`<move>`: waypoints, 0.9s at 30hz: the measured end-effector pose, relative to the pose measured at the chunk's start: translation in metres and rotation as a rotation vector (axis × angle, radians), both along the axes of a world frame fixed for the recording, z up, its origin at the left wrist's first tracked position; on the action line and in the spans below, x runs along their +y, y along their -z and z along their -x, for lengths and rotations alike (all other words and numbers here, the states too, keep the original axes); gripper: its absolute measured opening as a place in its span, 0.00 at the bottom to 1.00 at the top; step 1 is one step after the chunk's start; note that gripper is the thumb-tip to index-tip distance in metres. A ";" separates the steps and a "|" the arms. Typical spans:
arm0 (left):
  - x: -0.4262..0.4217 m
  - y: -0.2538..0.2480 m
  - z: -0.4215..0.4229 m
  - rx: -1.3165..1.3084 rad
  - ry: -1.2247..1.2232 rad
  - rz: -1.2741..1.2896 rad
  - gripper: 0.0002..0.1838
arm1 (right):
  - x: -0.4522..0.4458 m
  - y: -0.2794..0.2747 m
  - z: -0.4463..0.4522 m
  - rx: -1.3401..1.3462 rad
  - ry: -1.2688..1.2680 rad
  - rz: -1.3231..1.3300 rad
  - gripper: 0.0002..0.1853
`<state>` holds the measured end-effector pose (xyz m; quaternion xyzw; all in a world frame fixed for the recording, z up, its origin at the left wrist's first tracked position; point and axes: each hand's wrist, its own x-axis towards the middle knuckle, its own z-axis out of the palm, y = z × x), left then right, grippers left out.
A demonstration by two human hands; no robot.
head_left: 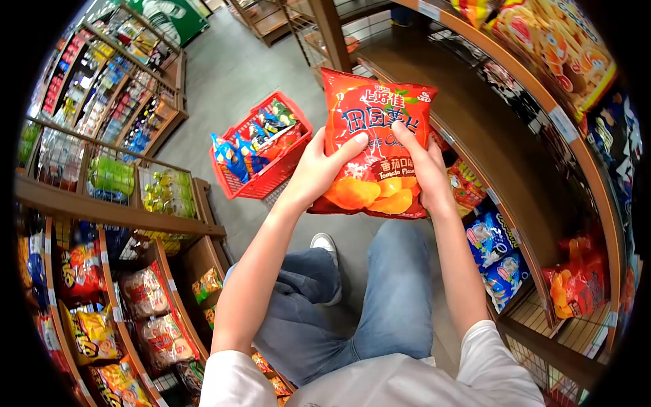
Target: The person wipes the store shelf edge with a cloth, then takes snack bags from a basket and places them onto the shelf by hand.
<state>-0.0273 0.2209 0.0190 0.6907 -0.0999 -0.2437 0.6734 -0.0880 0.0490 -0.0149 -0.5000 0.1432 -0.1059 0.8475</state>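
Between my two hands is a red bag of tomato-flavour potato chips [376,152], held upright with its printed front facing me. My left hand [329,163] grips the bag's left side, thumb lying across the front. On the right side my right hand [424,166] is closed in the same way, its thumb pressed near the blue lettering. The fingers of both hands are hidden behind the bag. Left of the bag, a red shopping basket [234,188] stands on the floor with several snack packets inside, among them blue bags [237,157].
A curved shelf unit [522,156] runs along my right, with blue snack bags [498,254] low down and a red chip bag [576,285] near its end. More snack shelves [173,292] stand at my left. Grey floor [234,61] stretches ahead between the racks.
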 end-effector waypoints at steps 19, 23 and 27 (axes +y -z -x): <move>-0.071 0.009 0.033 -0.212 0.548 -0.021 0.40 | -0.049 -0.006 0.145 0.023 0.159 0.210 0.33; -0.113 -0.007 0.058 -0.295 0.698 -0.089 0.54 | -0.079 -0.011 0.179 0.110 0.287 0.183 0.32; -0.147 0.004 0.075 -0.313 0.807 -0.025 0.57 | -0.095 -0.011 0.208 0.203 0.424 0.143 0.29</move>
